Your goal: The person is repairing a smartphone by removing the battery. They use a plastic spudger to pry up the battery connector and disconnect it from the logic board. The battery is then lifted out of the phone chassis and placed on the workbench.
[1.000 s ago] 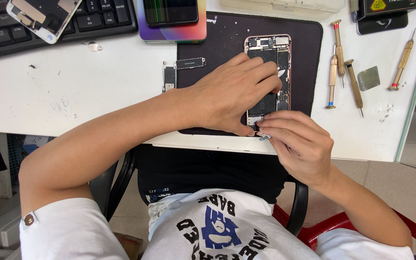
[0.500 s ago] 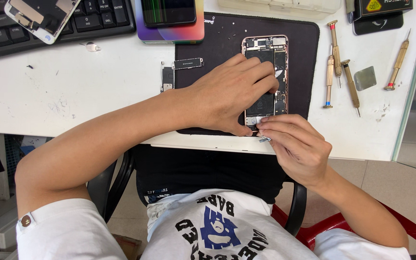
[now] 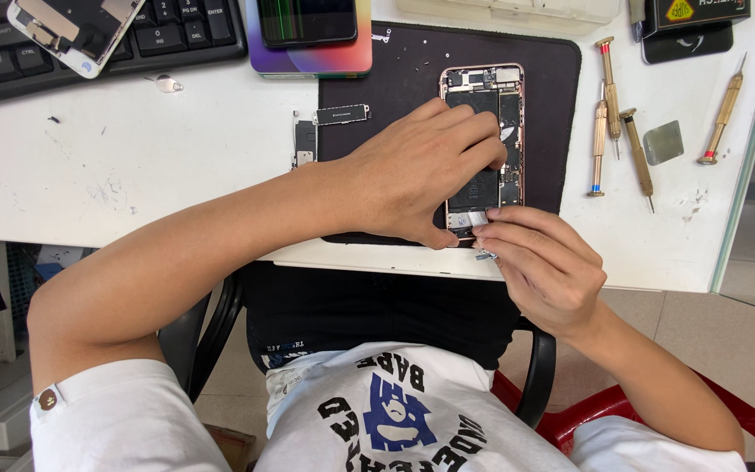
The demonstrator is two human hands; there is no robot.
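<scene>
The opened phone lies face-up on a black mat in the upper middle of the frame, its rose-coloured rim and inner parts showing at the top. The left hand lies flat across the phone's lower half, fingers together and pointing right, thumb tucked under at the lower end; it presses the phone down rather than gripping it. The right hand sits just below and right of the phone's bottom edge, at the near rim of the bench. Its fingers are curled in, fingertips pinched together on a small silvery part close to the phone's lower end; what the part is cannot be told.

Left of the mat lie two small dark phone parts, one upright, one lying across. In the upper left, a keyboard carries a second opened phone body. At the top centre a dark screen panel rests on a colourful pad. Right of the mat, on the white bench, lie three screwdrivers close together, a small grey metal plate, and a fourth screwdriver further right. A red chair shows at the lower right.
</scene>
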